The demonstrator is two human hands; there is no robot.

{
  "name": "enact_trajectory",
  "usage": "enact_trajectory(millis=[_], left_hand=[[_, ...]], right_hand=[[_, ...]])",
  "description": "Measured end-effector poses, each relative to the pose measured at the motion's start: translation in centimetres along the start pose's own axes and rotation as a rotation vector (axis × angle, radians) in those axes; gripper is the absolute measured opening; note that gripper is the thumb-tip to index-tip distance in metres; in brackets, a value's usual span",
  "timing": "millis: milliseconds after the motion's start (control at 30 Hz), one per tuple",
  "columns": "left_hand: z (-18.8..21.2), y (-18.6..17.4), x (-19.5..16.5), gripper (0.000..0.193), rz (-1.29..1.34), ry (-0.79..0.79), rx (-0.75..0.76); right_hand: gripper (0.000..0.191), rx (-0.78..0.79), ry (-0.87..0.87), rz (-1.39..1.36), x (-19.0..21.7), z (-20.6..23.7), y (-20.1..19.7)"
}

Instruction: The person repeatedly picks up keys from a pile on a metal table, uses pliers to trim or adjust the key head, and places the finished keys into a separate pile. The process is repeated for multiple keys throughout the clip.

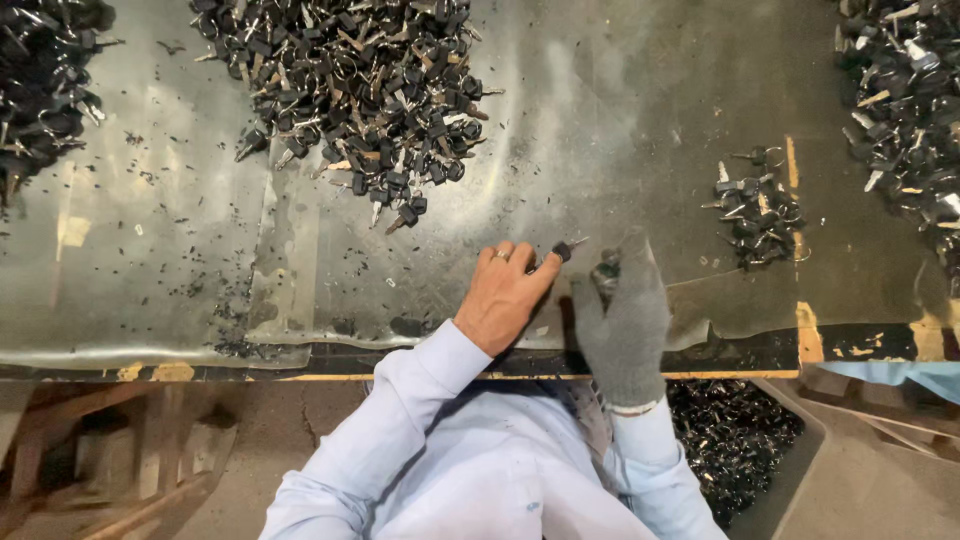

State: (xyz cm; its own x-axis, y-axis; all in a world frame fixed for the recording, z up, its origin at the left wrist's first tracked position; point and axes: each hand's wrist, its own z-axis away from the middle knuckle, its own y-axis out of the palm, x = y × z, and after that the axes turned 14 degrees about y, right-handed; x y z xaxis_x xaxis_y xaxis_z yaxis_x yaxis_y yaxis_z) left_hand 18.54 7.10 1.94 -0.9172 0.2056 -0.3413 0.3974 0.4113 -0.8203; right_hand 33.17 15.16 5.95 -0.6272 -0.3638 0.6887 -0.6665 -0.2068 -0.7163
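Note:
My bare left hand (503,296), with a ring on one finger, rests on the metal tabletop (180,260) and pinches a black-headed key (563,249) between its fingertips. My right hand (625,320), in a grey glove, sits just to its right and holds a small dark key or key part (605,270) at its fingertips. A large heap of black-headed keys (350,80) lies beyond my left hand. A smaller cluster of keys (755,215) lies to the right of my gloved hand.
More key heaps lie at the far left (40,80) and far right (905,100) of the table. Dark chips are scattered over the metal sheet. A bin of black pieces (735,450) stands below the table edge at my right.

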Motion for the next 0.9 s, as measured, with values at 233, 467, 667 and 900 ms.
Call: enact_trajectory(millis=[233, 467, 667, 900], left_hand=[[2.9, 1.4, -0.2, 0.029, 0.105, -0.172, -0.237], [3.1, 1.6, -0.3, 0.019, 0.120, -0.221, -0.289], [3.0, 1.8, 0.4, 0.019, 0.153, -0.236, -0.276], [2.7, 2.1, 0.3, 0.024, 0.176, -0.256, -0.340]], right_hand=[[0.036, 0.067, -0.091, 0.029, 0.0, 2.0, 1.7], [0.029, 0.169, -0.139, -0.036, 0.2, 0.1, 2.0], [0.031, 0.201, -0.151, -0.002, 1.0, -0.6, 2.0], [0.028, 0.206, -0.182, 0.021, 1.0, -1.1, 2.1]])
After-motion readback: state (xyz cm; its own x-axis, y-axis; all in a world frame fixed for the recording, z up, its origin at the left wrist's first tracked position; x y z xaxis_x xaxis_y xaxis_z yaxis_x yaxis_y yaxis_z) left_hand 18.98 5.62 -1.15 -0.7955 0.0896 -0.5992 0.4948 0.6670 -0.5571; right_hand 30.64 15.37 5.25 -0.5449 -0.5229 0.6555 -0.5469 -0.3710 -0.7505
